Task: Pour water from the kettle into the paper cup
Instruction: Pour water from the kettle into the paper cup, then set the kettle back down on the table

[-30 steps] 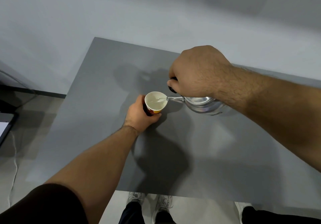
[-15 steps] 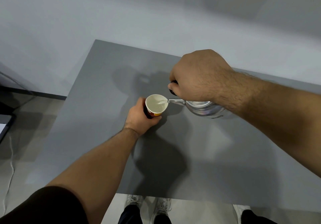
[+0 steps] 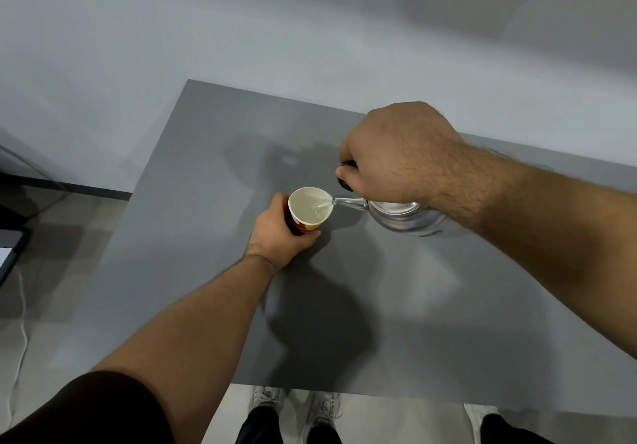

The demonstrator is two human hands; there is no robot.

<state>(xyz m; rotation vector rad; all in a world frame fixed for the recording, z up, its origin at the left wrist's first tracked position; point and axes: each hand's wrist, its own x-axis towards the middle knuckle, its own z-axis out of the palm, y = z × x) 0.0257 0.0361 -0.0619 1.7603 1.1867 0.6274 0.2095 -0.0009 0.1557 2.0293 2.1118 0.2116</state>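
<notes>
On the grey table (image 3: 396,323) we wrap our left hand (image 3: 277,235) around the paper cup (image 3: 309,210), likely to steady it while it fills. Our right hand (image 3: 396,154) is clenched on the kettle's dark handle (image 3: 344,176), tipping the kettle (image 3: 406,214) so its spout (image 3: 348,201) meets the cup's rim and a thin stream lands inside. The fist and forearm hide most of the kettle. The cup's depth is hard to judge, so we cannot tell how full it is.
</notes>
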